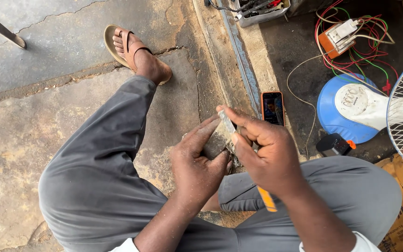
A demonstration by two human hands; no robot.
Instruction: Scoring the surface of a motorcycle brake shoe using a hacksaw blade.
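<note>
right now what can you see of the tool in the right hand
The tool shows a flat, narrow, dull grey metal blade with an orange handle end poking out below the wrist. The right hand grips it, forefinger laid along the blade. It slants up-left, its tip over a small dark piece held by the left hand.

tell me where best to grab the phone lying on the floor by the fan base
Take the orange-cased phone by its two long edges, coming straight down from above. It lies flat, screen up; the metal strip crowds its left edge and a white wire runs near its right, so a narrow pinch probably suits it.
</note>
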